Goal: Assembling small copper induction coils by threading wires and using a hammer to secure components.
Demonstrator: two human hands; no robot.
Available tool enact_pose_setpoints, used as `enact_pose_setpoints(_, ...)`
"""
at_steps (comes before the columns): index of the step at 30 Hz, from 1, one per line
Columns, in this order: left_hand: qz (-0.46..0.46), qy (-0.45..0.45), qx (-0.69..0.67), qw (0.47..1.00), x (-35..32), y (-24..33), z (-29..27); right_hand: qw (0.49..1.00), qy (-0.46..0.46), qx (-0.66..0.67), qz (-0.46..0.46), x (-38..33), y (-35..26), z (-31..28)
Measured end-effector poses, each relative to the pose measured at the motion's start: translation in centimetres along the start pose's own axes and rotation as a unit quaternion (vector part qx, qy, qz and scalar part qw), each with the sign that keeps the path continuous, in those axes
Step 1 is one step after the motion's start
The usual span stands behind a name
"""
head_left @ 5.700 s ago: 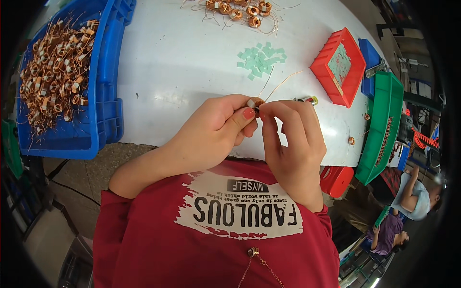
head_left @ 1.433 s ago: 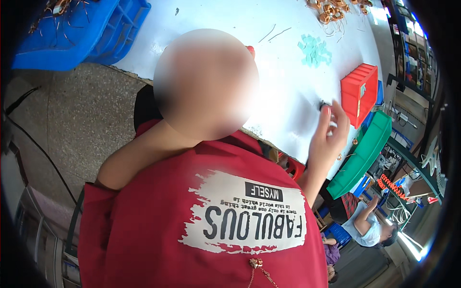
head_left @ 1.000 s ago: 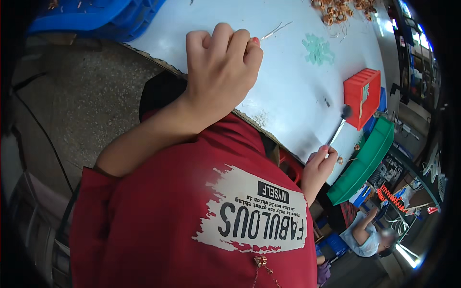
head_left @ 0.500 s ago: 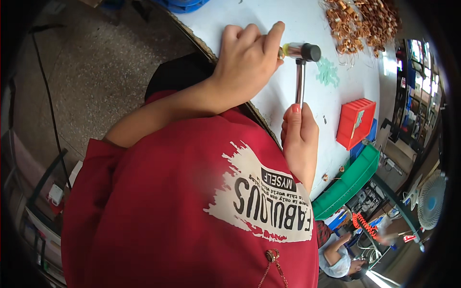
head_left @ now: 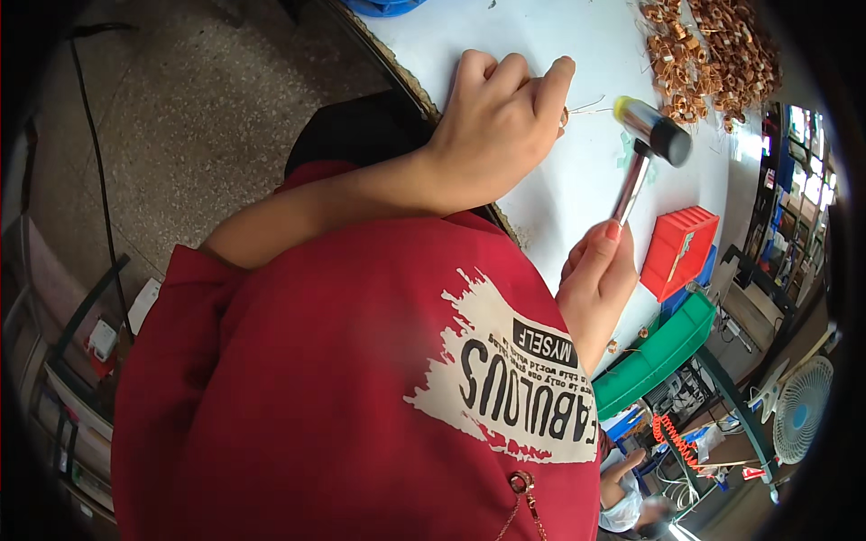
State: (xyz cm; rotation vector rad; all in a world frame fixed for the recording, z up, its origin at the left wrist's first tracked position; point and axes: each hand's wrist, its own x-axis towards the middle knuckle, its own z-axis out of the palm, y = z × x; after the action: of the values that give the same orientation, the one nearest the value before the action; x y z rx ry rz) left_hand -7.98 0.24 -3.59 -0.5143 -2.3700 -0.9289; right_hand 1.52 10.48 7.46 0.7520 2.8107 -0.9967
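Observation:
My right hand [head_left: 603, 275] is closed around the handle of a mallet [head_left: 634, 180] with a metal shaft, one yellow face and one black face. The mallet head [head_left: 653, 128] is tilted over the white table [head_left: 541, 194], its yellow face toward my left hand and apart from it. My left hand [head_left: 501, 131] rests at the table's near edge, fingers curled. At its fingertips a small copper coil [head_left: 564, 120] shows in part, with thin wires running out to the right. The rest of that coil is hidden by the fingers.
A heap of copper coils [head_left: 708, 63] lies at the far right of the table. A red bin [head_left: 678, 252] and a long green tray [head_left: 654, 361] stand on the right, with a few loose coils near the tray. Behind are a fan [head_left: 803, 410] and another person [head_left: 622, 505].
The mallet has swung right, away from the coil at my left fingertips, and its head is now tilted. My left hand keeps its hold; the whole view has shifted slightly.

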Motion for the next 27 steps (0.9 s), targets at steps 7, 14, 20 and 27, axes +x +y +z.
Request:
enact_pose_setpoints(7, 0.006, 0.006, 0.005, 1.0, 0.1, -0.2, 0.4, 0.995, -0.047, -0.087, -0.024, 0.8, 0.6, 0.5)
enact_pose_setpoints(14, 0.035, 0.09, -0.029, 0.995, 0.2, -0.4, 1.8, 0.998, -0.018, -0.061, -0.009, 0.5, 0.6, 0.3)
enact_pose_setpoints(20, -0.015, -0.006, 0.002, 1.0, 0.0, 0.1, 0.4, 0.992, -0.041, -0.114, -0.047, 1.2, 1.2, 0.9)
enact_pose_setpoints(27, 0.002, 0.013, -0.01, 1.0, 0.2, -0.1, 1.0, 0.984, -0.05, -0.166, -0.046, 1.2, 0.9, 0.6)
